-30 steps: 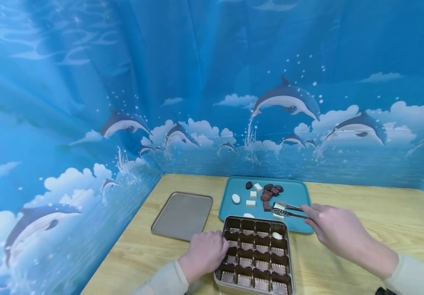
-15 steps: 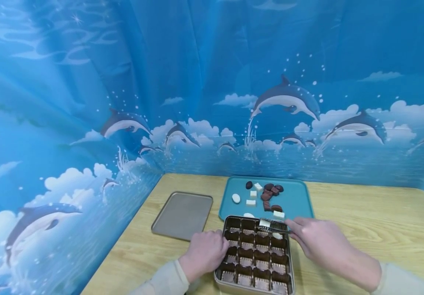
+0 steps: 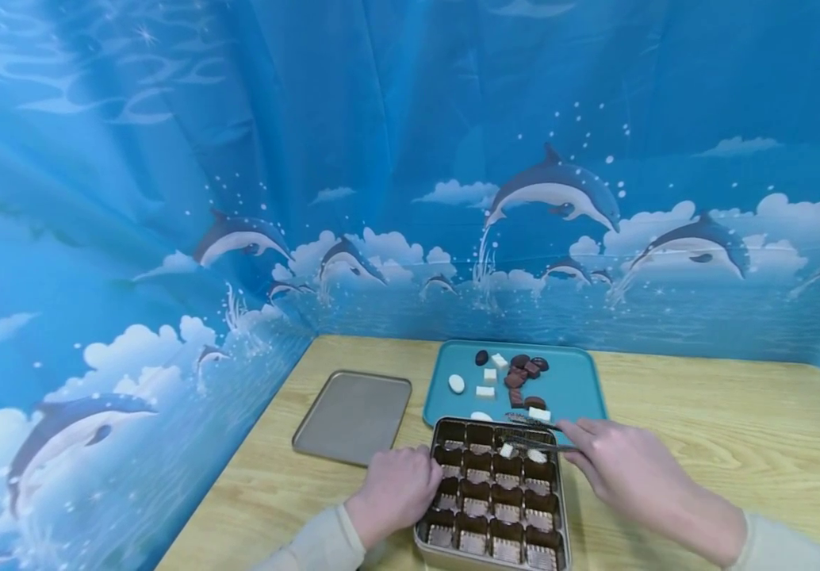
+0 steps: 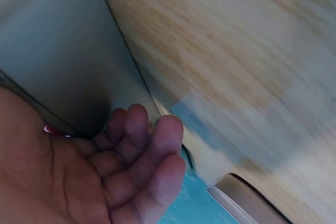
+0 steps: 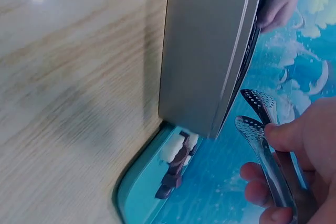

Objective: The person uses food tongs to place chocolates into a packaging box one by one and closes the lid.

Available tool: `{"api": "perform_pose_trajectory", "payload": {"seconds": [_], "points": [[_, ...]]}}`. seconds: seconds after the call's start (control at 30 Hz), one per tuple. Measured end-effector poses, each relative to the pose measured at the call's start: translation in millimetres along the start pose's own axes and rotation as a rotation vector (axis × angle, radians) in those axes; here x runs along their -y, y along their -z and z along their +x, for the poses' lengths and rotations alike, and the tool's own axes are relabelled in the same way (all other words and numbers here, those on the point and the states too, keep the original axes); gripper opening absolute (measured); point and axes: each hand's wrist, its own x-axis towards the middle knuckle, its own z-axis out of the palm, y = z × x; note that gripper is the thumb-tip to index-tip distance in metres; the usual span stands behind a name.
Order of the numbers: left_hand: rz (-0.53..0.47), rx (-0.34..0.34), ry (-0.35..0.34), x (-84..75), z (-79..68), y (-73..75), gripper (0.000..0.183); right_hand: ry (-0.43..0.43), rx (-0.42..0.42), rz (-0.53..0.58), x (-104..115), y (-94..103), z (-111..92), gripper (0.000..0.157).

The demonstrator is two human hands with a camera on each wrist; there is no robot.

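My right hand (image 3: 627,468) grips metal tongs (image 5: 270,169) with perforated tips. The tips are parted over the back row of a metal tin (image 3: 446,557) with a brown divided insert. Below them a small white block (image 3: 506,450) sits in a back-row compartment. A white egg-shaped piece (image 3: 537,456) lies in the compartment to its right. My left hand (image 3: 397,488) holds the tin at its left side; in the left wrist view its bent fingers (image 4: 165,140) lie along the outer wall, and the thumb is hidden.
Behind the tin, a teal tray (image 3: 574,373) bears several white blocks, white egg-shaped pieces and dark brown chocolate-like pieces (image 3: 517,377). A flat grey metal lid or tray (image 3: 353,416) lies on the wooden table to the left. A dolphin-print curtain (image 3: 410,198) stands behind.
The tongs came from the teal tray to the tin with a white block, then parted; the block now sits in a back-row compartment. My left hand has stayed at the tin.
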Motion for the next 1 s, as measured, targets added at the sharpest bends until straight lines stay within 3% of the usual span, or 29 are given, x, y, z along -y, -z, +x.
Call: {"api": "perform_pose_trajectory", "payload": {"seconds": [0.53,1.0], "points": [[0.017,0.015,0.002,-0.1,-0.5,-2.1,0.041,-0.145,0.057,0.022,-53,-11.2,-3,0.038],[0.012,-0.002,0.002,-0.1,-2.3,-2.3,0.042,-0.157,0.118,0.032,-64,-34.4,-6,0.035]]}}
